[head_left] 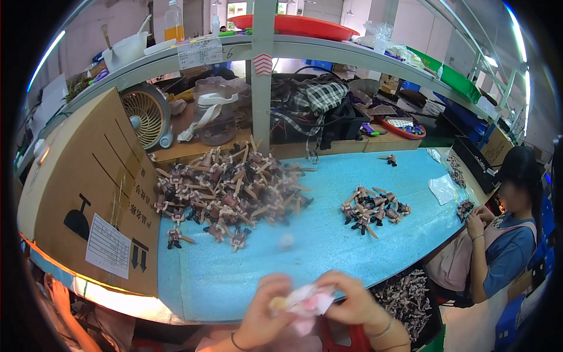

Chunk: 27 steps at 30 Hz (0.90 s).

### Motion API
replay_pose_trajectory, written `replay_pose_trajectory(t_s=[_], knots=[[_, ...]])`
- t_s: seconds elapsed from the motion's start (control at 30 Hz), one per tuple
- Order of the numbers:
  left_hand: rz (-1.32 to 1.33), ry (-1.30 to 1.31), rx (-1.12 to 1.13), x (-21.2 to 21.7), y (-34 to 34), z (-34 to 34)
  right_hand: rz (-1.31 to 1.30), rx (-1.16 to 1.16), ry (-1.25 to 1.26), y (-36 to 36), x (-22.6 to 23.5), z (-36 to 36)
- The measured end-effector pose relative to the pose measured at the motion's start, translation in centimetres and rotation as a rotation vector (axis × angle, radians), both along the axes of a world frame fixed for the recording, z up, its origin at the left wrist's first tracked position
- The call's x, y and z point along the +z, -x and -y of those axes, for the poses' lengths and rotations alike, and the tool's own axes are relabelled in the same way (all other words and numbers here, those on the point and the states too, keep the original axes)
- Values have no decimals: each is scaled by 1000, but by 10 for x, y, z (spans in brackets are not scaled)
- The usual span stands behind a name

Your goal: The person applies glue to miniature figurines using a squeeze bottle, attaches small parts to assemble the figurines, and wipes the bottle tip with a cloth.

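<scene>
Both hands are close together over the near edge of the blue table (311, 246). Between them is a crumpled white and pink piece of soft material (312, 299); whether it is cloth or paper is unclear. My left hand (262, 314) grips its left side, where a small yellowish patch shows by the fingers. On the other side, the closed fingers of my right hand (355, 300) pinch it. Beyond the hands lies a big heap of small brown and black toy figures (229, 185). A smaller pile of such figures (372, 208) lies to the right.
A tall cardboard box (88, 199) walls off the left side. Below the table at right is a black bin of grey pieces (404, 299). A co-worker (504, 240) sits at the right edge, hands on small parts. A shelf post (263, 82) rises behind the heap.
</scene>
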State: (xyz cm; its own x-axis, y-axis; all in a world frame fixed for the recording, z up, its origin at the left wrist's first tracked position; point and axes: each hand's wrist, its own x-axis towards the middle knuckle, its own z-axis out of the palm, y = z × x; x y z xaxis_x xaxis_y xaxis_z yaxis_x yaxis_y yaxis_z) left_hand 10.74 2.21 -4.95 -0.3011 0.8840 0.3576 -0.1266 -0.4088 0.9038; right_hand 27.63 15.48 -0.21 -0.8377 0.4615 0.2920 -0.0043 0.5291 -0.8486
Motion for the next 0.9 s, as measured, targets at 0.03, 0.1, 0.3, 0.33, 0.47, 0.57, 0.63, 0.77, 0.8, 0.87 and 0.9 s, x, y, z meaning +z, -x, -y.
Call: replay_pose_trajectory(t_s=[0.03, 0.1, 0.3, 0.33, 0.47, 0.57, 0.63, 0.77, 0.8, 0.87, 0.9], knots=[[-155, 55, 105, 4, 2, -3, 71, -131, -18, -8, 17, -16], [-442, 150, 289, 14, 13, 10, -203, -394, -45, -10, 11, -80], [-897, 226, 755, -16, 51, 78, -133, -1126, -330, -84, -8, -396], [-933, 238, 777, -23, 58, 79, -104, -1156, -564, -99, -8, -437], [-1050, 285, 880, -31, 56, 85, -481, -1082, 194, -26, 4, -488], [-1037, 235, 906, -32, 55, 73, -363, -1221, -221, -28, 43, -508], [-1030, 246, 920, -29, 51, 69, -553, -1115, -638, 31, 72, -439], [-1076, 278, 902, -18, 49, 64, -550, -421, -506, 136, 125, -240], [-1082, 304, 922, -18, 51, 66, -474, -250, -536, 168, 127, -196], [-1032, 252, 890, -20, 59, 64, -67, -42, -600, 213, 157, -113], [-1027, 241, 898, -21, 61, 63, 74, 85, -719, 229, 164, -94]])
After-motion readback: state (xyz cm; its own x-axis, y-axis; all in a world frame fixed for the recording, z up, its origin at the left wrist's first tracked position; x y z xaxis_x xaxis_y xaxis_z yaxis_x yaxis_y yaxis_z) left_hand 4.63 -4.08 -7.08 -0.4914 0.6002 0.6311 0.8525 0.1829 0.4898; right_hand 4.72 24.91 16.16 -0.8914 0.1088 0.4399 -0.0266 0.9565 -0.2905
